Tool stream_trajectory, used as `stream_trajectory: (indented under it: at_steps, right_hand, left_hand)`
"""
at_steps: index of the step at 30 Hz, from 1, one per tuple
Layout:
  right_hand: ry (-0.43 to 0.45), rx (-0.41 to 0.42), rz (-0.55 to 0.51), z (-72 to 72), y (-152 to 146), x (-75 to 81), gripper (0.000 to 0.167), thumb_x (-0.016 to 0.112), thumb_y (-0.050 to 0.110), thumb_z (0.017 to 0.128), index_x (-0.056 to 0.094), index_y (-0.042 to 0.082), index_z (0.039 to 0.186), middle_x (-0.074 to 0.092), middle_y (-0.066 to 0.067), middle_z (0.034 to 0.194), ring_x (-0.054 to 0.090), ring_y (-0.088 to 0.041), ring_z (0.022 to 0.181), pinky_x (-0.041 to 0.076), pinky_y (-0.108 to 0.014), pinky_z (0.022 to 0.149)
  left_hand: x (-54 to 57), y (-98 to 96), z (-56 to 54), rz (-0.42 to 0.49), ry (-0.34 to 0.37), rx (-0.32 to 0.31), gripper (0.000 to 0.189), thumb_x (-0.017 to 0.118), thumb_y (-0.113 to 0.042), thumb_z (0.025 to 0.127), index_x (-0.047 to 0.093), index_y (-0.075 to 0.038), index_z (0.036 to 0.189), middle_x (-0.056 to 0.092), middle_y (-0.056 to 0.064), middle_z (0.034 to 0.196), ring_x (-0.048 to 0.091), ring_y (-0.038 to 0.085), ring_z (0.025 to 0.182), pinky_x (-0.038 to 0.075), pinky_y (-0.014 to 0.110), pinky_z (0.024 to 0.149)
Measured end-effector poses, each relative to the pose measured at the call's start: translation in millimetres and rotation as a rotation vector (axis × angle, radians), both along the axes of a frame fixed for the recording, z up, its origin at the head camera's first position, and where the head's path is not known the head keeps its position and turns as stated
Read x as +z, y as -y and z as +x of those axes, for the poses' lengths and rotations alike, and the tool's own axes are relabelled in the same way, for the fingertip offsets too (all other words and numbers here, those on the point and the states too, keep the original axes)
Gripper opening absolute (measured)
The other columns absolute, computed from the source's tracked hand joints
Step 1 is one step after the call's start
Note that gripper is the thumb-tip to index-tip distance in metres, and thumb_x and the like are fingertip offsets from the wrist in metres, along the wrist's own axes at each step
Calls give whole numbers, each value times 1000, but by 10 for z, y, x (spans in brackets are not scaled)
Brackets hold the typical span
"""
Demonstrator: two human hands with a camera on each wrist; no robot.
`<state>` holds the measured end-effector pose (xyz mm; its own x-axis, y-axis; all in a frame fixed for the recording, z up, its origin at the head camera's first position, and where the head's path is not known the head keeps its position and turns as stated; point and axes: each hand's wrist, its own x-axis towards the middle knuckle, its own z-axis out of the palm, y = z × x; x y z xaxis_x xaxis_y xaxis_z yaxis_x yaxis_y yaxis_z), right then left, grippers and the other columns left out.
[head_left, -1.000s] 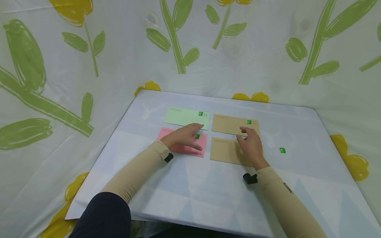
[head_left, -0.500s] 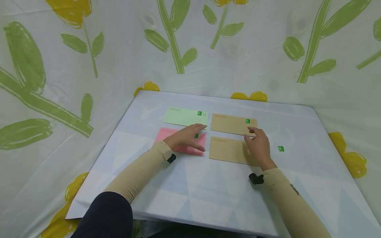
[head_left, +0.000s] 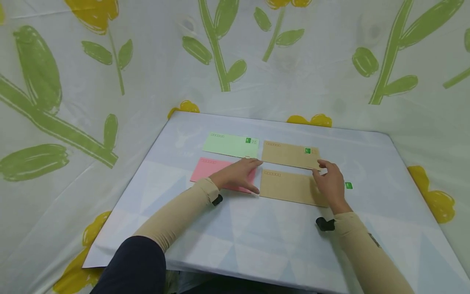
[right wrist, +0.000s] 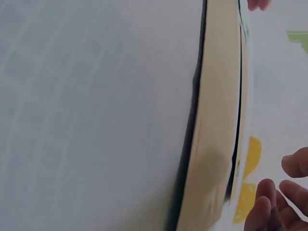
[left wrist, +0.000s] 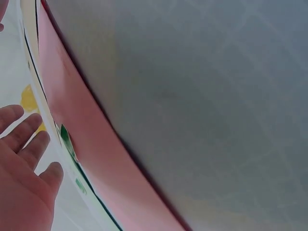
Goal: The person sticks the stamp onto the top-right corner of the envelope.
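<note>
Spread low over the right end of a pink envelope (head_left: 209, 168) is my left hand (head_left: 238, 173), fingers relaxed and holding nothing. It hides that envelope's green stamp (left wrist: 66, 137) in the head view, though the left wrist view shows it. My right hand (head_left: 332, 188) hovers at the right end of the nearer brown envelope (head_left: 286, 188), fingers loosely bent with a gap between thumb and fingertips. No stamp shows on the uncovered part of this envelope. A loose green stamp (head_left: 348, 185) lies on the table just right of the right hand.
Behind lie a mint green envelope (head_left: 227, 143) and a second brown envelope (head_left: 286, 154), each bearing a green stamp at its upper right. All the envelopes rest flat on a pale patterned tablecloth (head_left: 257, 241). A flowered curtain (head_left: 312, 90) stands behind the table.
Both hands have shifted right. The right hand has gone from the brown envelope's middle right to its right end, nearer the loose stamp; the left now covers the pink envelope's stamp.
</note>
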<state>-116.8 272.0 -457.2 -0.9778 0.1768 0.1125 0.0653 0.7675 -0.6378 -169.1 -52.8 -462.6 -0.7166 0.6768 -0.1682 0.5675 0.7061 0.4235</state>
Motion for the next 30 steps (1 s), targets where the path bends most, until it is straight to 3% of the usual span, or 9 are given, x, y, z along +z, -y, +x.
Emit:
stream_trajectory:
  at_steps: [17,30]
  right_hand:
    - [-31,-88,22,71,-305,-11,45,57,19,103,55,-2,142,57,-25,133,63,-41,104,52,-47,79]
    - [31,-138,12,128,-482,-67,47,56,21,102,53,-1,144,56,-25,135,64,-38,103,49,-38,72]
  left_hand:
    - [-20,-166,33,-31,12,-8,114,82,-64,75,28,-14,162,25,3,167,21,22,154,26,36,124]
    - [-59,-237,19,-83,-20,-29,119,82,-65,74,25,-8,162,22,5,168,17,26,155,16,35,126]
